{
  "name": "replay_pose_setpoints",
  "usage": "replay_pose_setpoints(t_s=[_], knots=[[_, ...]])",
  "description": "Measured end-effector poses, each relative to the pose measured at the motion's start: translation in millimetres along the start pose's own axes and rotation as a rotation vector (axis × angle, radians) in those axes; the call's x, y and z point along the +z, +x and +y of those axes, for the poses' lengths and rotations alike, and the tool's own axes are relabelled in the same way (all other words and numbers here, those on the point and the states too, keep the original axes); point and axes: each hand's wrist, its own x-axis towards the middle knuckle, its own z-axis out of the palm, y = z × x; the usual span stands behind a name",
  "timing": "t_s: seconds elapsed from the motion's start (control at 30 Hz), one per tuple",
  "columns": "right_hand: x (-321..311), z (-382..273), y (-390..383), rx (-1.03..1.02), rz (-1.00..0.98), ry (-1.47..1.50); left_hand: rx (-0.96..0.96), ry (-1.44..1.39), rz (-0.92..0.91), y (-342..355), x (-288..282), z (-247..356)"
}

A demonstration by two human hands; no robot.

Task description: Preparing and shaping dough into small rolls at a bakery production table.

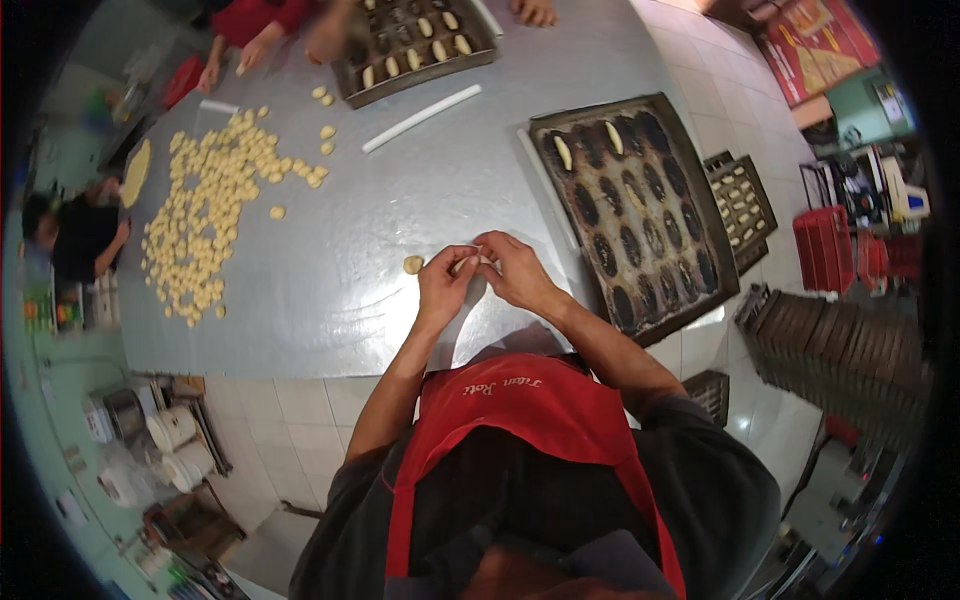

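- To the left of the near tray (630, 213), a pale dough piece (468, 264) is held between both hands and is largely hidden by the fingers.
- By the left hand (446, 283), half closed, the dough is pinched between thumb and fingertips; by the right hand (517, 274), curled likewise, it is met from the tray's side. How tightly it is gripped cannot be told.
- Farther left of the tray, just beside the left hand, one dough ball (413, 264) is set on the table (350, 220).
- In the tray's far left corner, two long strips (563, 153) are laid; most hollows are judged still to be filled, so this tray seems barely begun.
- Beyond the tray and leftward, a white rod (420, 118) is placed.
- Well left of the tray, many dough balls (225, 185) are spread, so much shaping is presumably left.
- Farthest beyond the tray, leftward, a second tray (420, 80) is partly seen, where several strips are already laid.
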Motion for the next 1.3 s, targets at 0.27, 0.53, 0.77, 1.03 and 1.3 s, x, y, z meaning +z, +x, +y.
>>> replay_pose_setpoints(t_s=[0.27,0.53,0.77,1.03,1.3], knots=[[21.1,8.7,-8.8,0.017,-0.248,0.046,-0.177,-0.386,0.233,-50.2,-7.1,-22.7],[62.4,-12.5,-11.7,0.261,-0.255,0.275,-0.205,-0.293,0.33,-64.5,-19.2,-21.4],[59.1,-16.1,-9.3,0.549,-0.519,1.131,0.025,0.44,0.447,-64.5,-30.5,4.5],[25.7,3.9,33.2,-0.115,-0.127,-0.147,-0.187,-0.399,0.473,-53.2,-72.5,-44.1],[51.3,-8.9,-36.2,-0.021,0.175,-0.234,-0.048,0.058,0.392,-43.4,-43.1,-15.3]])
